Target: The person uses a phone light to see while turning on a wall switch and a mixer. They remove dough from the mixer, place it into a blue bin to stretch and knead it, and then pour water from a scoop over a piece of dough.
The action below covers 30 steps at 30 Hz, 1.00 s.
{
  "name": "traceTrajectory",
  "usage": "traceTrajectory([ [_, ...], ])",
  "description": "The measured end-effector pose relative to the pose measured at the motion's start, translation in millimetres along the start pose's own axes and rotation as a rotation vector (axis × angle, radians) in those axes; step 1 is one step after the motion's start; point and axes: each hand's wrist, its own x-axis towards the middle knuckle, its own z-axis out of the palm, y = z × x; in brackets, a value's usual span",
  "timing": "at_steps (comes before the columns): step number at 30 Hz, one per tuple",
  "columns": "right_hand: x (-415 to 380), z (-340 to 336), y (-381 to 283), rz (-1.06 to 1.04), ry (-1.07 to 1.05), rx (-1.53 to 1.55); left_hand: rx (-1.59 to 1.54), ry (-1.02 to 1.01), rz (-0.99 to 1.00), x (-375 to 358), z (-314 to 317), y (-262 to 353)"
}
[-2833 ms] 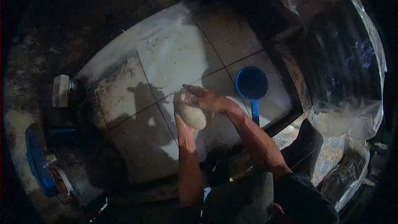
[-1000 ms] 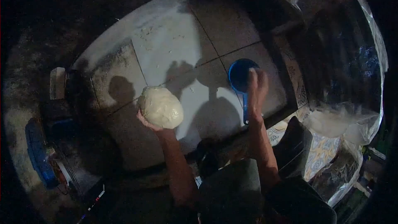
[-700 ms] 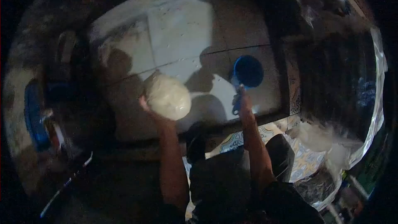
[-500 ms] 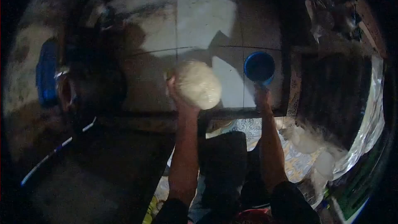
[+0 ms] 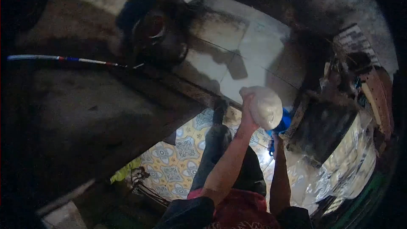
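Observation:
My left hand [image 5: 249, 112] is closed on a bulging, cream-coloured plastic bag [image 5: 268, 107], with the fingers along its left side. The bag is rounded and full; its contents do not show clearly. Just right of it, partly hidden behind it, is a blue dipper [image 5: 285, 119]. My right hand [image 5: 278, 146] grips the dipper's handle, below and close to the bag. A bright spot of light shines beside that hand, near a small dark blue part.
Patterned floor tiles [image 5: 186, 148] lie under my legs. A dark tabletop [image 5: 101, 110] fills the left side, a pale tiled ledge [image 5: 233, 85] the front. A dark pot [image 5: 163, 46] stands on it. Crinkled clear plastic sheeting [image 5: 339, 161] covers the right side.
My view has turned and shifted back from the ledge. The bag and the dipper are now close together, the bag overlapping the dipper; before, they were held apart over the ledge.

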Motion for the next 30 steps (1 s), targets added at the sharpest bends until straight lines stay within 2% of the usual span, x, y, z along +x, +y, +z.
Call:
traceTrajectory([
  [2, -7.5, -15.5, 20.7, -0.052, -0.156, -0.026, -0.051, -0.041, -0.021, -41.1, -4.4, 5.2],
  [5, -23.1, -12.3, 32.9, -0.097, -0.089, -0.320, -0.058, -0.128, 0.036, -87.5, -34.4, 14.1],
  [7, -44.4, 2.3, 26.8, -0.101, -0.138, -0.516, -0.019, 0.001, -0.031, -128.9, -51.7, 32.6],
  [9, -70.5, 27.1, 17.2, -0.113, -0.183, -0.716, -0.020, 0.017, -0.035, -176.1, -66.1, 54.6],
  [11, -83.8, 43.8, 20.7, -0.145, -0.215, -0.913, -0.049, 0.120, -0.044, -204.1, -112.4, 70.2],
  [12, -92.8, 59.9, 22.0, -0.158, -0.233, -0.990, 0.006, 0.225, -0.081, -246.7, -93.0, 96.7],
  [13, -104.0, 80.6, 24.3, -0.150, -0.280, -1.043, -0.084, 0.134, -0.081, -246.1, -143.0, 103.6],
  [16, -134.5, 157.6, 41.1, -0.157, -0.431, -1.193, 0.012, 0.292, 0.178, -333.8, -131.8, 170.6],
  [19, -172.6, 259.6, 66.9, -0.147, -0.521, -1.228, -0.109, 0.268, 0.273, -381.6, -180.8, 242.3],
  [20, -187.2, 298.7, 73.6, -0.123, -0.507, -1.189, -0.129, 0.185, 0.398, -392.8, -200.7, 269.3],
  [22, -216.8, 378.6, 90.3, -0.080, -0.479, -1.107, -0.168, 0.092, 0.441, -424.1, -230.4, 330.8],
  [24, -278.4, 457.1, 102.6, -0.305, -0.559, -1.059, -0.269, 0.144, 0.558, -443.2, -264.0, 385.4],
  [26, -279.4, 521.6, 114.4, -0.307, -0.640, -1.054, -0.339, 0.110, 0.540, -478.7, -278.2, 443.4],
  [30, -321.7, 638.9, 101.5, -0.250, -0.699, -1.016, -0.356, 0.175, 0.790, -499.8, -306.2, 556.7],
])
